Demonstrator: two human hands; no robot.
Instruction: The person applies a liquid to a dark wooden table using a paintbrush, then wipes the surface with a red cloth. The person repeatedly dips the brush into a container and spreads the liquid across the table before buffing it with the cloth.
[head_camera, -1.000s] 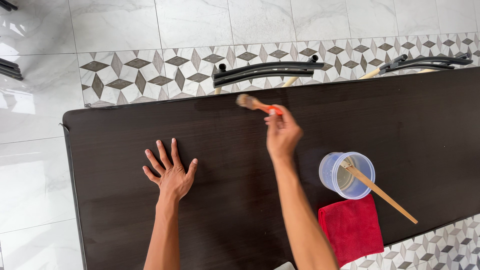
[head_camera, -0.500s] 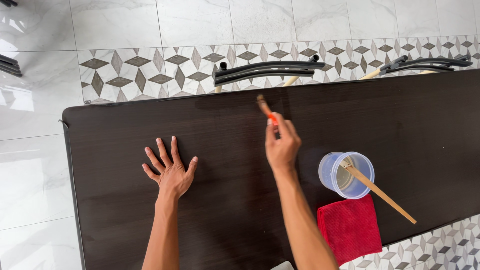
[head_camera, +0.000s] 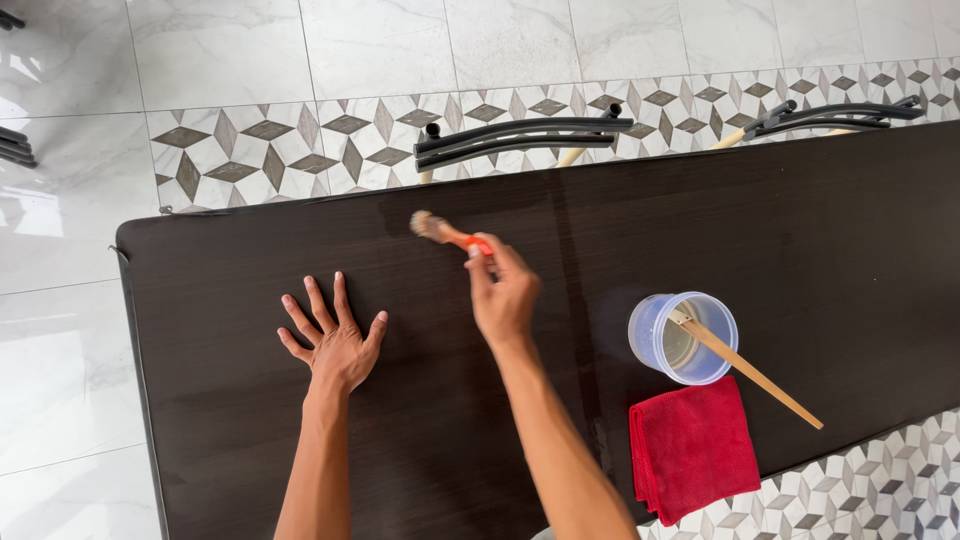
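- I see the right hand (head_camera: 503, 298) closed around the orange handle of a brush (head_camera: 447, 232); the grip sits at the handle's near-right end.
- The brush's long axis runs from the hand up and to the left, bristles leading. The bristle end is slightly blurred, so I cannot tell whether it touches the table (head_camera: 820, 230) or hangs just above it.
- The brush head lies on the far side of the right hand, and on the far right of the left hand, well apart from it. The right hand is the only one near it.
- The left hand (head_camera: 333, 343) is open, fingers spread, palm flat on the dark table top, to the left of the right hand and a little nearer to me. It holds nothing.
- Right of the right hand stands a clear plastic cup (head_camera: 684, 338) with a little liquid in it. A wooden stick (head_camera: 745, 367) leans in it, its free end pointing near-right over the rim.
- A folded red cloth (head_camera: 691, 449) lies just near of the cup, close to the table's near edge; the stick's tip passes over its far-right corner.
- Judgement: cup and cloth are on the right arm's side; the left hand would have to cross the body to get to them.
- Beyond the far edge I note two dark chair backs (head_camera: 520, 139) over a tiled floor.
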